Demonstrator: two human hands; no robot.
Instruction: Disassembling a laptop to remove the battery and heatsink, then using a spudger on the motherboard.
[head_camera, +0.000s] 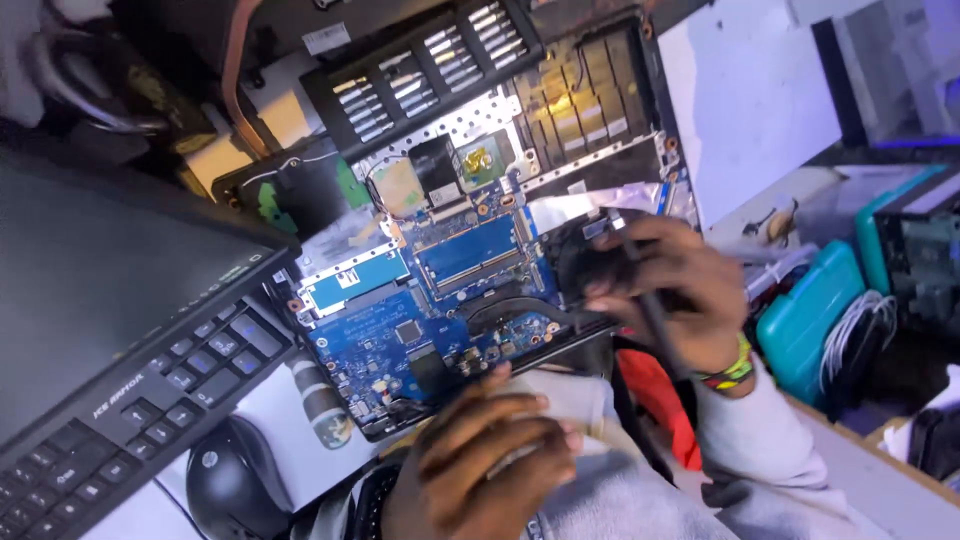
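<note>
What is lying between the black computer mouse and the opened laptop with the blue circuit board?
In the head view, a white sheet with a small cylindrical brown-and-white object on it lies between the black computer mouse and the opened laptop's blue circuit board.

A white rectangular label (327, 38) sits top centre; a dark monitor screen (90, 270) fills the left.

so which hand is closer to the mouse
Left. The left hand is at the bottom of the view, just right of the black mouse and apart from it. The right hand is farther up and right, over the open laptop's fan corner.
</note>
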